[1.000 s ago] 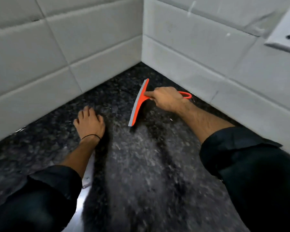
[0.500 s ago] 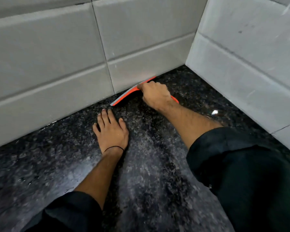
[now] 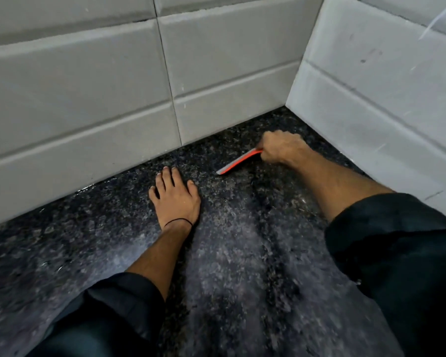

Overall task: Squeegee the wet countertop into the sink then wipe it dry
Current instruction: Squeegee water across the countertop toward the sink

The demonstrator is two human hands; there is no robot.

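Observation:
My right hand (image 3: 281, 148) grips the orange squeegee (image 3: 238, 162) near the inner corner of the dark speckled countertop (image 3: 229, 253). Only the left part of its grey-edged blade shows past my fist; the handle is hidden under the hand. The blade rests on the stone, a short way off the back wall. My left hand (image 3: 177, 199) lies flat on the countertop with fingers spread, holding nothing, a thin black band at the wrist. It sits left of the blade tip with a gap between them. The sink is out of view.
A grey tiled back wall (image 3: 113, 86) and a tiled right wall (image 3: 384, 99) meet in a corner just beyond my right hand. Dark sleeves cover both forearms in the lower frame. Pale sheen streaks the stone in front of me.
The squeegee has come away from the foot of the back wall and moved right, towards the corner. My left hand has stayed planted on the stone.

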